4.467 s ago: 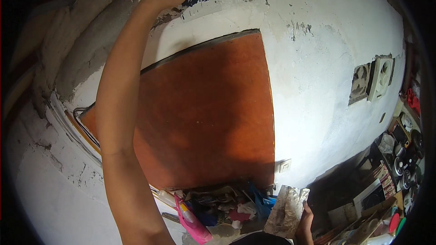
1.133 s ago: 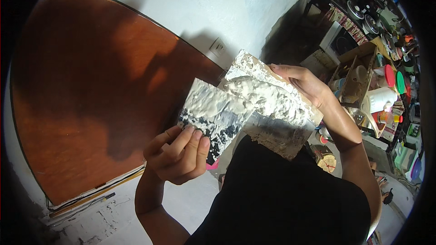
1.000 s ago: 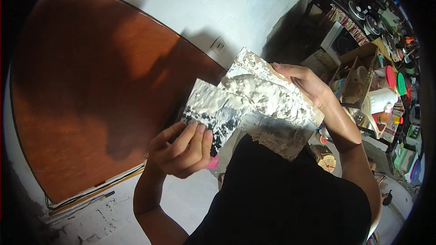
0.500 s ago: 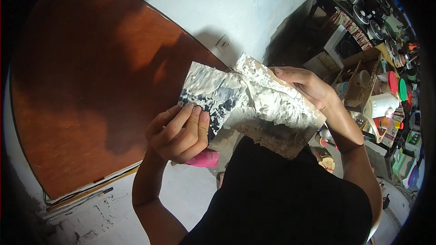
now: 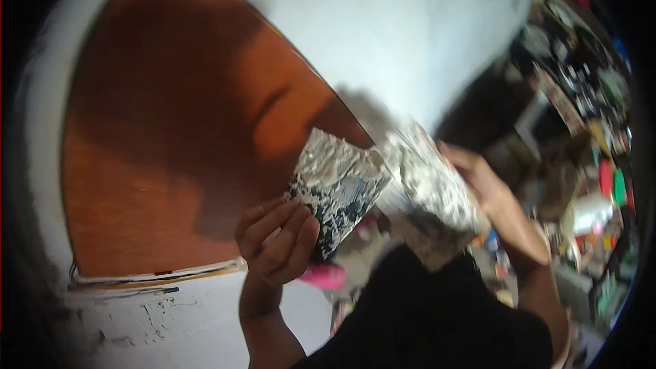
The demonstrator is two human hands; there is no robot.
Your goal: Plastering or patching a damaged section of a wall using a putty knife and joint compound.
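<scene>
My left hand (image 5: 279, 240) pinches the lower left part of a dark, flat putty spreader (image 5: 342, 188), whose face is smeared with white paste. The spreader's right edge meets or overlaps a second flat piece, a putty-covered board (image 5: 432, 181), at its left side; whether they touch is blurred. My right hand (image 5: 482, 176) is closed round the board's right edge. Thick white putty coats most of the board, while its lower part looks greyish brown. The underside of both pieces is hidden.
A reddish-brown wooden panel (image 5: 143, 157) stands at the left against a white wall (image 5: 383, 34). Cluttered shelves at the right hold jars and a white container (image 5: 593, 213). Something pink (image 5: 324, 277) lies below my left hand.
The view has shifted, so the hands and both pieces sit lower and further right. The board has turned steeper, and its putty lies more spread than ridged. Both hands keep their hold.
</scene>
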